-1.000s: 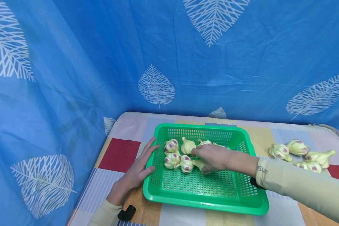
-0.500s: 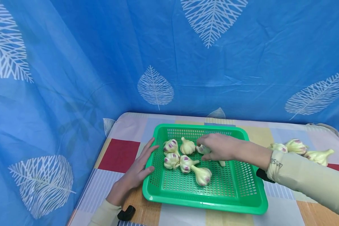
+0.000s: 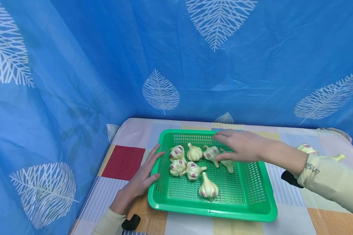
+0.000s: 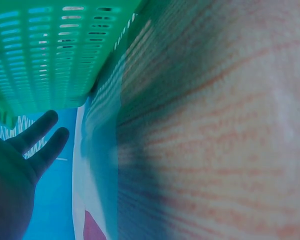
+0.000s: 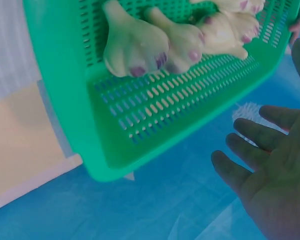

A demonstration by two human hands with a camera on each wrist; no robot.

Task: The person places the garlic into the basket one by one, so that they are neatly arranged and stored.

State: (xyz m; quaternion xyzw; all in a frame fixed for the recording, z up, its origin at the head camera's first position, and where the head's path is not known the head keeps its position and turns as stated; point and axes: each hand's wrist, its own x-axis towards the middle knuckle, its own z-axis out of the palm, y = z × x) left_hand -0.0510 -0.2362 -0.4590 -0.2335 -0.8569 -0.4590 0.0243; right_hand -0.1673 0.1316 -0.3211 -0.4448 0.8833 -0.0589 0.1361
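Note:
Several garlic bulbs with purple streaks lie in a green plastic basket (image 3: 211, 213). One garlic bulb (image 3: 209, 188) sits apart toward the basket's front, its neck pointing away. Two garlic bulbs, one pale garlic bulb (image 3: 211, 155) and its right-hand neighbour (image 3: 229, 165), lie below my right hand (image 3: 244, 147). That hand hovers over the far right part of the basket, fingers straight and holding nothing; the right wrist view shows its spread fingers (image 5: 250, 150). My left hand (image 3: 139, 179) rests against the basket's left rim with its fingers extended.
More garlic bulbs (image 3: 308, 149) lie on the patterned tablecloth (image 3: 126, 161) at the right, partly hidden by my right sleeve (image 3: 335, 182). A blue curtain (image 3: 194, 81) with white leaf prints hangs behind and to the left of the table.
My right hand let go of a garlic bulb at mid-basket, handled bulbs farther back, then lifted away rightward with straightened fingers. The front bulb rolled round. My left hand stayed put.

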